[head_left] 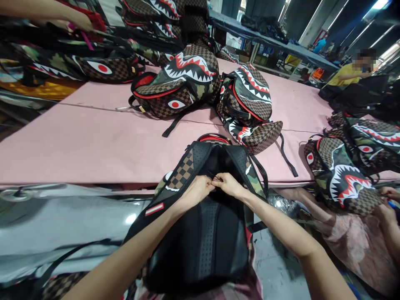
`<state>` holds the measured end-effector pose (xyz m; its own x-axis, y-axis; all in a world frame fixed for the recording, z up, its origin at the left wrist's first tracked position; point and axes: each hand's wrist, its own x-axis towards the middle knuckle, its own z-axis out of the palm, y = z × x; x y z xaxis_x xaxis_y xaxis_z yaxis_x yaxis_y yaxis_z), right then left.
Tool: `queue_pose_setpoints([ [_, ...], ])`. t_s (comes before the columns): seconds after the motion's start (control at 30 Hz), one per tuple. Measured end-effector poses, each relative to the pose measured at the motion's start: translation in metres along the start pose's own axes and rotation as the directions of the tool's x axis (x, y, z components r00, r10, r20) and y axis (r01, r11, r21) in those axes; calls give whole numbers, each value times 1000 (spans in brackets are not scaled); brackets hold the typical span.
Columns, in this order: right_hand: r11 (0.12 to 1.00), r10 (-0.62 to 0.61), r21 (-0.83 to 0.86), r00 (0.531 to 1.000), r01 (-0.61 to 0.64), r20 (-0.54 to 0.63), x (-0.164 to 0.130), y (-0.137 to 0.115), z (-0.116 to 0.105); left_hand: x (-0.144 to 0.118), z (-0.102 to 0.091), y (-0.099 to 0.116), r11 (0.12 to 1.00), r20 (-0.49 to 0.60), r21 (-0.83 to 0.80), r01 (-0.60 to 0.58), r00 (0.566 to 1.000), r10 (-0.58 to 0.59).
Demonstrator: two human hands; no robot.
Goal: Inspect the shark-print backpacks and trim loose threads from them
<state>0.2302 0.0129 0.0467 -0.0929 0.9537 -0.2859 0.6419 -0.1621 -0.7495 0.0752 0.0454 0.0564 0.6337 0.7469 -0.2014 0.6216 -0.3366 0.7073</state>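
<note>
A backpack (204,246) rests in front of me, its black padded back panel facing up and its top against the pink table edge. The shoulder straps (184,173) spread to either side, with checkered and camouflage patches on them. My left hand (200,187) is closed in a pinch over the upper back panel, between the straps. My right hand (229,184) meets it there, its fingers also pinched and touching the left fingertips. Whatever small piece lies between the fingers is too small to make out.
Several shark-face backpacks (187,79) lie on the pink table (78,141). At the left, another person's hand (78,21) is over more bags. At the right, a person's arm (387,212) is beside a backpack (346,179). A person in yellow (346,75) sits farther back.
</note>
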Motion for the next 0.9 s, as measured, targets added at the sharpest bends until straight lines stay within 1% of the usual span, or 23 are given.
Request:
queue_pose_setpoints([
  [0.07,991,-67,-117,994,57,-82,-11,-4,-11,-2,3,-1,1000,-49,7,17,999,-17],
  [0.13,971,-100,-231,986,68,-131,-23,-7,-20,-5,3,-2,999,-96,21,48,994,-46],
  [0.2,953,-86,-299,989,47,-121,-34,-8,-25,-9,3,-1,997,-127,28,69,990,-65],
  [0.3,947,-67,-320,992,30,-104,-40,-11,-24,-12,3,0,996,-157,29,80,985,-74],
  [0.43,945,-50,-327,993,14,-103,-35,-19,-19,-13,7,-1,996,-194,23,91,977,-85],
  [0.6,909,-46,-416,998,23,-46,-25,-31,-21,-18,13,-4,996,-225,20,84,971,-78],
  [0.7,908,-36,-417,999,34,4,-20,-34,-22,-19,14,-3,998,-245,18,65,968,-58],
  [0.77,916,-35,-401,999,35,8,-18,-33,-23,-19,13,-3,999,-259,14,44,965,-39],
  [0.83,934,-65,-355,997,49,-33,-19,-29,-23,-20,11,-3,1000,-276,3,29,961,-27],
  [0.87,949,-89,-310,993,62,-73,-20,-26,-23,-22,9,-5,1000,-317,-9,9,948,-12],
  [0.9,966,-108,-249,986,73,-128,-23,-21,-24,-25,9,-8,999,-377,-15,-28,926,20],
])
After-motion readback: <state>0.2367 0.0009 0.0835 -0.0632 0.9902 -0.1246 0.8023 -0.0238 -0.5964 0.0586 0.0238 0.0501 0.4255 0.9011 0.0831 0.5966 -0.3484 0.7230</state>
